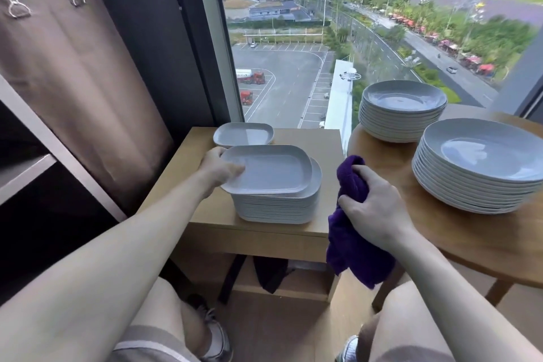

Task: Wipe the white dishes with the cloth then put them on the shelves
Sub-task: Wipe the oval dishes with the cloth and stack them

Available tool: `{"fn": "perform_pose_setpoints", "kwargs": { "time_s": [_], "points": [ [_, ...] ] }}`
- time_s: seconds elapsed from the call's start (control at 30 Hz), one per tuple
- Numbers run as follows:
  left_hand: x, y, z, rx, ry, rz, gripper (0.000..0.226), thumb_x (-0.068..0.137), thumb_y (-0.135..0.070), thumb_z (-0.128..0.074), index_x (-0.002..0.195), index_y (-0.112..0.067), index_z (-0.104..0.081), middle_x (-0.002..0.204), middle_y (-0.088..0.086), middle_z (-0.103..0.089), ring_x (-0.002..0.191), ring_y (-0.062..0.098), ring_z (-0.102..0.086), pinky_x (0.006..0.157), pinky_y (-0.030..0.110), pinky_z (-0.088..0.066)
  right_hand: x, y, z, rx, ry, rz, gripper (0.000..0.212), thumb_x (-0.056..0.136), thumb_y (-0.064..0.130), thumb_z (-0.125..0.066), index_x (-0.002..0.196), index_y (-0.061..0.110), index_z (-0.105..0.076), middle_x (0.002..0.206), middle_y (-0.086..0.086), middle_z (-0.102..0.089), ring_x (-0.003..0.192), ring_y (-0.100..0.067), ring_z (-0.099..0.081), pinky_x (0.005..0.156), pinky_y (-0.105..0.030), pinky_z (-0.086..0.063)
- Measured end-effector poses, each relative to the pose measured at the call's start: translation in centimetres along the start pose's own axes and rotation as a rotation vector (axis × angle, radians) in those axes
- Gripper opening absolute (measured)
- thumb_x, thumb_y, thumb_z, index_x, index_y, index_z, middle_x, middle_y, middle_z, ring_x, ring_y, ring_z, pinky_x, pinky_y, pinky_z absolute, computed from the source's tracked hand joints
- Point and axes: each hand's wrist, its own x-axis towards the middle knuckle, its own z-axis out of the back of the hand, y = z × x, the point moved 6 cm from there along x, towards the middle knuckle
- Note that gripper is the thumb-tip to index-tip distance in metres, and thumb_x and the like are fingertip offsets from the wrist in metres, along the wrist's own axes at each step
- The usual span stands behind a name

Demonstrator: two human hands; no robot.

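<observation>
Rectangular white dish (pixel 270 170), topmost of the dish stack (pixel 276 209) at frame centre, sits skewed on the pile, on the wooden side table (pixel 176 197). Left hand (pixel 219 167) grips its left rim. Right hand (pixel 373 209), just right of the stack, is closed tight around a bunched purple cloth (pixel 352 253). Two stacks of round plates (pixel 402 114) stand on the round table (pixel 440 232), right of frame.

Left hand (pixel 219 169) grips the top rectangular dish (pixel 269 169) on its stack (pixel 276 206). Right hand (pixel 371 209) holds a bunched purple cloth (pixel 349 247) beside the side table (pixel 205 214).
</observation>
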Motion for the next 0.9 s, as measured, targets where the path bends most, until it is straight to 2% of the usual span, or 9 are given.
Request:
{"fn": "perform_pose_setpoints", "kwargs": {
  "time_s": [0.07, 0.27, 0.37, 0.43, 0.57, 0.67, 0.83, 0.9],
  "points": [
    [0.3, 0.3, -0.3, 0.036, 0.014, -0.012, 0.038, 0.087, -0.013, -0.080, 0.118, -0.017, -0.060, 0.115, 0.005, -0.068, 0.108, 0.025, -0.066, 0.086, 0.036, -0.056, 0.8, 0.1, -0.1, 0.002, -0.003, -0.001, 0.037, 0.068, 0.040, -0.055, 0.105, 0.044, -0.056, 0.079, 0.015, -0.067, 0.075, 0.002, -0.059, 0.064, -0.021, -0.044],
    [1.1, 0.8, -1.7, 0.134, 0.086, -0.062, 0.052, 0.087, -0.025, -0.080, 0.135, -0.019, -0.058, 0.135, 0.004, -0.059, 0.117, 0.022, -0.063, 0.099, 0.040, -0.055, 3.7, 0.2, -0.3, 0.007, 0.027, -0.002, 0.035, 0.068, 0.039, -0.057, 0.103, 0.044, -0.056, 0.080, 0.015, -0.068, 0.072, -0.003, -0.062, 0.063, -0.025, -0.048],
    [2.3, 1.4, -1.8, 0.168, 0.137, -0.047, 0.060, 0.085, -0.035, -0.083, 0.136, -0.024, -0.054, 0.131, -0.001, -0.054, 0.116, 0.018, -0.059, 0.090, 0.032, -0.048, 5.6, -0.4, -0.3, -0.056, 0.094, -0.011, 0.051, 0.074, 0.035, -0.063, 0.123, 0.048, -0.054, 0.089, 0.020, -0.066, 0.077, -0.003, -0.062, 0.065, -0.022, -0.046],
    [3.8, 1.7, -1.5, 0.088, 0.154, 0.014, 0.059, 0.088, -0.044, -0.081, 0.135, -0.024, -0.052, 0.126, -0.002, -0.056, 0.114, 0.017, -0.058, 0.088, 0.031, -0.045, 7.0, -1.0, -0.6, -0.106, 0.147, -0.023, 0.057, 0.075, 0.033, -0.064, 0.130, 0.046, -0.053, 0.091, 0.019, -0.066, 0.077, -0.004, -0.063, 0.065, -0.022, -0.047],
    [8.7, 2.8, -0.8, -0.112, 0.017, 0.178, 0.039, 0.099, -0.036, -0.067, 0.124, -0.007, -0.059, 0.113, 0.012, -0.066, 0.085, 0.018, -0.061, 0.067, 0.030, -0.050, 9.8, -2.2, -1.2, -0.133, 0.169, -0.048, 0.056, 0.076, 0.033, -0.065, 0.128, 0.049, -0.051, 0.089, 0.016, -0.067, 0.074, -0.007, -0.064, 0.063, -0.026, -0.050],
    [12.0, 4.1, -1.4, -0.214, -0.026, 0.307, 0.028, 0.101, -0.030, -0.062, 0.108, -0.003, -0.063, 0.099, 0.014, -0.067, 0.075, 0.022, -0.064, 0.061, 0.032, -0.049, 12.0, -3.0, -2.1, -0.159, 0.160, -0.054, 0.056, 0.077, 0.030, -0.066, 0.128, 0.050, -0.052, 0.090, 0.019, -0.065, 0.076, -0.006, -0.063, 0.064, -0.024, -0.047],
    [16.2, 5.1, -3.6, -0.280, -0.011, 0.445, 0.034, 0.103, -0.037, -0.059, 0.098, -0.004, -0.064, 0.088, 0.013, -0.069, 0.067, 0.023, -0.069, 0.061, 0.029, -0.053, 15.5, -4.4, -3.3, -0.206, 0.153, -0.043, 0.052, 0.078, 0.029, -0.067, 0.121, 0.054, -0.052, 0.087, 0.020, -0.063, 0.075, -0.005, -0.061, 0.064, -0.027, -0.047],
    [17.5, 5.1, -4.8, -0.280, 0.003, 0.464, 0.036, 0.105, -0.039, -0.055, 0.093, -0.006, -0.062, 0.084, 0.009, -0.068, 0.059, 0.020, -0.070, 0.052, 0.023, -0.050, 16.5, -4.8, -3.7, -0.215, 0.133, -0.034, 0.048, 0.077, 0.029, -0.067, 0.112, 0.057, -0.050, 0.084, 0.018, -0.064, 0.072, -0.006, -0.062, 0.064, -0.030, -0.049]
  ]
}}
